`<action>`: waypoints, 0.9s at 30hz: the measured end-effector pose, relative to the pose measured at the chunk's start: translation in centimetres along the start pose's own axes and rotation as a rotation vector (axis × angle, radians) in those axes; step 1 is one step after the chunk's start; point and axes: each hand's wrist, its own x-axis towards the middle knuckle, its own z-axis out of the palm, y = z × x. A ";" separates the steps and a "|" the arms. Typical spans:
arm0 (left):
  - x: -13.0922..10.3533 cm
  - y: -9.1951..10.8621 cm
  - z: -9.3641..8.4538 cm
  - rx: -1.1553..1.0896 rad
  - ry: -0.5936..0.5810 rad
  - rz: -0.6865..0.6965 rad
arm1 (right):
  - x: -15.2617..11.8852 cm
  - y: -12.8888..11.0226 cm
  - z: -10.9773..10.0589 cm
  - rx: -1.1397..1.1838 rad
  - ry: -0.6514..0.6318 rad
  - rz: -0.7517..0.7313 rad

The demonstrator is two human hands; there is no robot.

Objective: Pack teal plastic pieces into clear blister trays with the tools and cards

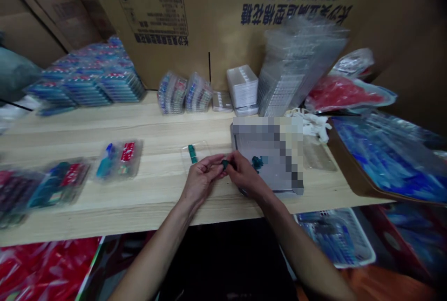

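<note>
A small dark green piece point(225, 164) is pinched between the fingertips of my left hand point(202, 180) and my right hand point(244, 175), which meet above the table. Just beyond my left hand lies a clear plastic case point(204, 146) with a green strip point(192, 153) in it. Beside my right hand is a grey tray point(240, 135), partly pixelated, holding a few loose dark green pieces point(257, 163).
Filled clear packs point(118, 159) lie on the left of the table point(157, 138). Stacked clear cases point(296, 58) and a white stack point(242, 87) stand at the back. A box of blue bags point(391, 161) is at right, with a white basket point(366, 245) below.
</note>
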 end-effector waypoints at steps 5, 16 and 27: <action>-0.7 2.0 -6.7 0.311 0.206 0.150 | -0.8 -0.6 2.3 -0.320 -0.149 -0.212; 1.3 0.3 -10.9 0.969 0.207 0.517 | -3.8 -1.8 6.4 -0.829 -0.356 -0.285; 3.9 1.2 -12.7 1.269 -0.169 0.883 | -3.5 -2.2 6.1 -0.853 -0.371 -0.328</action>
